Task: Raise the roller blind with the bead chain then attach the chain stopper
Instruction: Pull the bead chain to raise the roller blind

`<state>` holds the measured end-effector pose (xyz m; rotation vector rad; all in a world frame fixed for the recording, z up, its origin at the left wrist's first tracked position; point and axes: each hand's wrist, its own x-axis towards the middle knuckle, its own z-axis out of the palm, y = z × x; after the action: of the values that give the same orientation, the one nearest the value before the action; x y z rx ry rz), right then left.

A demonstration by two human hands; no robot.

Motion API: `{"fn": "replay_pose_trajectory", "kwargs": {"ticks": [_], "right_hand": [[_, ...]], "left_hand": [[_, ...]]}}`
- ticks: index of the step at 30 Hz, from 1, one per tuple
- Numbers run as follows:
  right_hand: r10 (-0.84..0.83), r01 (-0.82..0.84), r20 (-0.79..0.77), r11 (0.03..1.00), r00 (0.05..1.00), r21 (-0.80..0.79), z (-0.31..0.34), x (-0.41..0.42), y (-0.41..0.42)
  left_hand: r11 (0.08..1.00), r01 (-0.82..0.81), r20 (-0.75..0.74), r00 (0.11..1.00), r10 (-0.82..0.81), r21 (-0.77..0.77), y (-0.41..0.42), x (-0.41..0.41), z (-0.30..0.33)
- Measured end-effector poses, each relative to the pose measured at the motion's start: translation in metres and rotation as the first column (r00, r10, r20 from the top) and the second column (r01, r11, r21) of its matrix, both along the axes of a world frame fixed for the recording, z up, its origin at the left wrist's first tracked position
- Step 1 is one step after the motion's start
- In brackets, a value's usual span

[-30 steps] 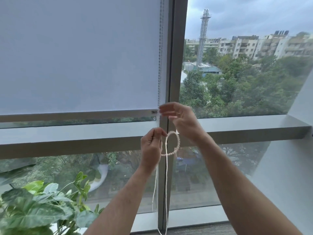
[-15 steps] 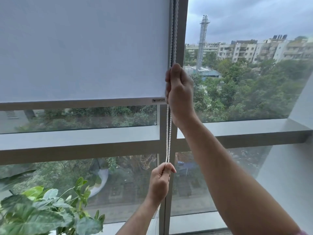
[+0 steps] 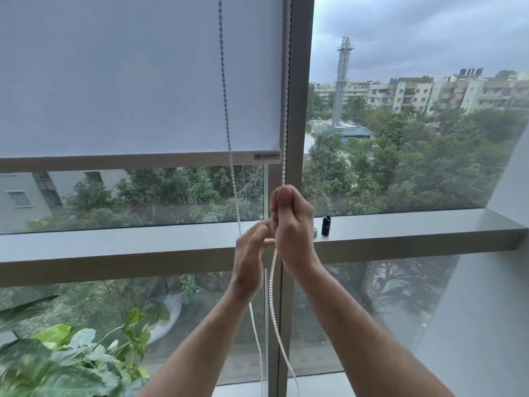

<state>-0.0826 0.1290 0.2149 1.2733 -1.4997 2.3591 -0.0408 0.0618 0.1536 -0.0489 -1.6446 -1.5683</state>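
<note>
A white roller blind [image 3: 137, 81] covers the upper left window, its bottom bar [image 3: 128, 161] hanging above the horizontal frame rail. The white bead chain [image 3: 285, 96] runs down along the vertical mullion into my right hand [image 3: 292, 222], which is closed around it at rail height. A second strand [image 3: 229, 133] slants down in front of the blind toward my left hand [image 3: 249, 259]. My left hand is blurred, its fingers loosely spread beside the strands just left of my right hand. Both strands hang on below my hands [image 3: 273, 305].
A small black cylinder [image 3: 326, 225] and a small metal piece [image 3: 315, 232] stand on the grey sill ledge [image 3: 415, 224] right of my hands. A leafy green plant [image 3: 65, 362] fills the lower left. The grey mullion [image 3: 299, 110] splits the window.
My right hand has come down the chain from blind-bar height to the rail. My left hand has risen to meet it and let go. The blind's bottom bar sits higher than a second ago.
</note>
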Motion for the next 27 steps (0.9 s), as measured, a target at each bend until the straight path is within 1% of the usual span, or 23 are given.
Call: {"fn": "replay_pose_trajectory", "kwargs": {"ticks": [2, 5, 9, 12, 14, 15, 17, 19, 21, 22, 24, 27], "right_hand": [[0.013, -0.013, 0.015, 1.0, 1.0, -0.001, -0.009, 0.001, 0.0], [0.0, -0.001, 0.024, 1.0, 1.0, 0.023, -0.019, 0.002, 0.0], [0.005, -0.008, 0.042, 0.996, 0.999, 0.087, -0.038, 0.008, 0.002], [-0.015, 0.011, 0.032, 0.992, 0.999, 0.125, -0.054, 0.01, 0.006], [-0.009, 0.004, 0.034, 0.989, 0.999, 0.148, -0.058, 0.005, 0.012], [0.013, -0.021, 0.049, 0.987, 0.999, 0.158, -0.058, 0.001, 0.014], [0.098, -0.117, 0.111, 0.976, 0.989, 0.186, -0.054, -0.008, 0.018], [0.158, -0.183, 0.118, 0.951, 0.98, 0.25, -0.046, -0.018, 0.021], [0.135, -0.153, 0.074, 0.921, 0.988, 0.358, -0.033, -0.031, 0.024], [0.117, -0.132, 0.063, 0.916, 0.991, 0.38, -0.023, -0.039, 0.027], [0.091, -0.114, 0.086, 0.939, 0.992, 0.323, 0.001, -0.053, 0.032], [0.101, -0.12, 0.102, 0.973, 0.99, 0.199, 0.044, -0.063, 0.04]], "left_hand": [[1.0, 0.0, -0.081, 0.997, 0.001, 0.01, 0.003, 0.0, 0.032], [0.996, 0.085, -0.198, 0.977, -0.083, 0.001, 0.013, 0.001, 0.084], [0.991, 0.105, -0.184, 0.976, -0.12, -0.085, 0.021, -0.003, 0.149], [0.997, 0.071, -0.146, 0.986, -0.076, -0.036, 0.024, -0.011, 0.178], [1.0, -0.022, -0.17, 0.985, 0.024, 0.01, 0.027, -0.016, 0.18], [0.997, -0.076, -0.202, 0.976, 0.076, 0.007, 0.029, -0.019, 0.178], [0.99, -0.143, -0.263, 0.955, 0.135, -0.01, 0.031, -0.023, 0.172], [0.982, -0.187, -0.274, 0.946, 0.173, -0.024, 0.029, -0.028, 0.169], [0.972, -0.23, -0.268, 0.94, 0.212, -0.04, 0.027, -0.032, 0.161], [0.965, -0.254, -0.258, 0.938, 0.23, -0.064, 0.027, -0.033, 0.154], [0.958, -0.271, -0.222, 0.944, 0.245, -0.094, 0.028, -0.035, 0.13], [0.979, -0.191, -0.167, 0.97, 0.176, -0.076, 0.033, -0.033, 0.092]]}}
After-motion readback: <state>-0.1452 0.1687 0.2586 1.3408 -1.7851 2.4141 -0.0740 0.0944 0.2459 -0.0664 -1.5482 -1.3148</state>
